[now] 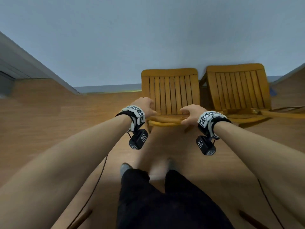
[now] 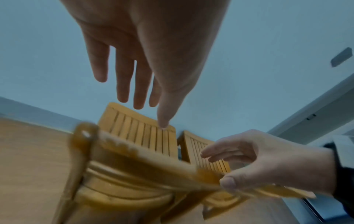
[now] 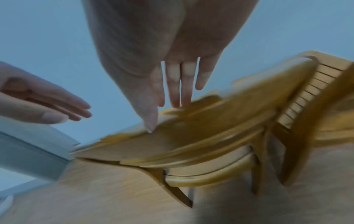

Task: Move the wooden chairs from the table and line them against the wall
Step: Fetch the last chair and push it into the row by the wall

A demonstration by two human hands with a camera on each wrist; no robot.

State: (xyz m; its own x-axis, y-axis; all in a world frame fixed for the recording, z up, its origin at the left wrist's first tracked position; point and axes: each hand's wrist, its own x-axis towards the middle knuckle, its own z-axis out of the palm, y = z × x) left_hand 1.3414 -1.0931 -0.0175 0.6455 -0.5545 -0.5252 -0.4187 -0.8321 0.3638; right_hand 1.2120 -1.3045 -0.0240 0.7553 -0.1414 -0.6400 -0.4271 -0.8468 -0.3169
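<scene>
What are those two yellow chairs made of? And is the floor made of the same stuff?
The two chairs look like solid wood with a honey-yellow, slightly glossy varnish: separate slats form the seats, and the curved back rails shine. The floor looks like wood too, or a wood-look laminate; it shows faint plank lines and a duller, browner finish. Which of these it is cannot be told.

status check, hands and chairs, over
Left hand open, clear of near chair. Right hand open, thumb on its backrest. Second chair alongside, at wall. Nothing blocking.
</scene>
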